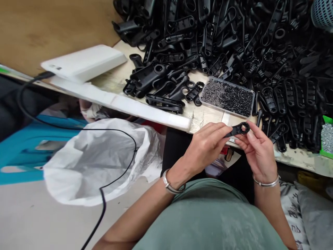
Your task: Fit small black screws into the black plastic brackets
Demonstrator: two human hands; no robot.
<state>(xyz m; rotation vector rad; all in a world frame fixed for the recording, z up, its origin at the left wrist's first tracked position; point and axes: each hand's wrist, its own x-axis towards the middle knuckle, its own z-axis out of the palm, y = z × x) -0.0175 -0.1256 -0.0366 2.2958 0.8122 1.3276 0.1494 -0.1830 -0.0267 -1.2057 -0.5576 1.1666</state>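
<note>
My left hand (205,146) and my right hand (257,149) together hold one small black plastic part (238,130) with a round ring end, just in front of the table edge. The left fingers pinch its narrow end; the right fingers curl round the ring end. Right behind the hands sits a clear shallow tray (227,110) filled with tiny dark screws (227,97). A big heap of similar black plastic parts (247,45) covers the table beyond it. Both wrists wear a metal bangle.
A white flat box (83,64) lies at the table's left corner, with a black cable (78,128) running over a white plastic bag (99,159) on the floor. A green bin (327,139) of silver bits sits at far right. A blue stool (26,149) is at left.
</note>
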